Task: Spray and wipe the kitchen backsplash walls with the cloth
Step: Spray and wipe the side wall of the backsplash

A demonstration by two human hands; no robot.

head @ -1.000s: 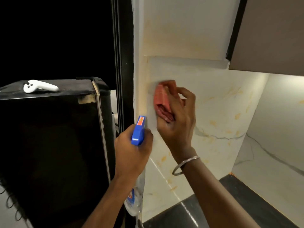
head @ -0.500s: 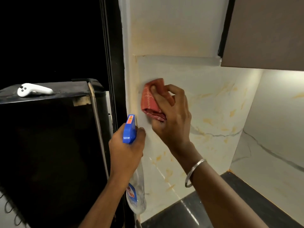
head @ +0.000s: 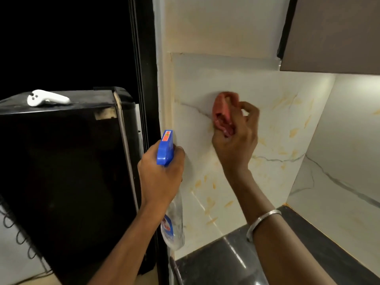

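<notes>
The left hand (head: 160, 175) grips the bottle (head: 173, 225) at its neck, with the blue head up and the clear body hanging below the fist. Farther in, the right hand (head: 236, 145) clutches the red cloth (head: 221, 114), pressed against the marble backsplash (head: 267, 120) above the dark desk (head: 226, 262).

We're in a home kitchen here: a veined, marble-look backsplash (head: 236, 83) runs round the corner, and a glossy dark countertop (head: 236, 262) meets its bottom edge. A brown wall cabinet (head: 333, 33) hangs overhead with light glowing beneath, and a black fridge-like appliance (head: 61, 171) stands at the countertop's left end.
</notes>
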